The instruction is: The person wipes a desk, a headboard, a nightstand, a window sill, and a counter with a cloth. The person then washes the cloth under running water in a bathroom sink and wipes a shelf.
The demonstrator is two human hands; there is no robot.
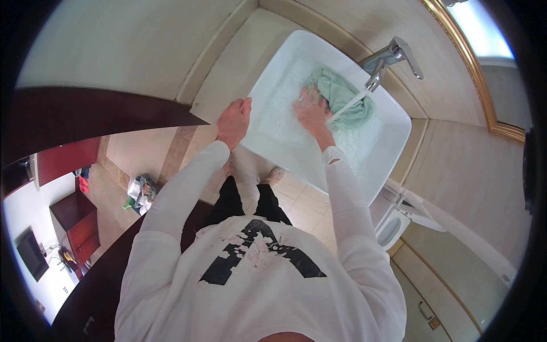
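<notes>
A pale green cloth (341, 94), perhaps a towel, lies bunched and wet in the white sink (393, 134), which holds foamy water. My right hand (311, 111) is down in the suds at the cloth's left side, its fingers outstretched and partly covered by foam. It touches the cloth, without a clear grip on it. From the chrome faucet (383, 61) a stream of water (348, 105) runs onto the cloth beside that hand. At the sink's left rim my left hand (233, 122) is closed in a fist, with no object showing in it.
A gold-framed mirror (476, 62) hangs at the right. Near the sink's lower right stands a white toilet (393, 228). Dark red wood (102, 117) runs along the left. Farther off, a plastic bag (141, 192) lies on the tiled floor (142, 151).
</notes>
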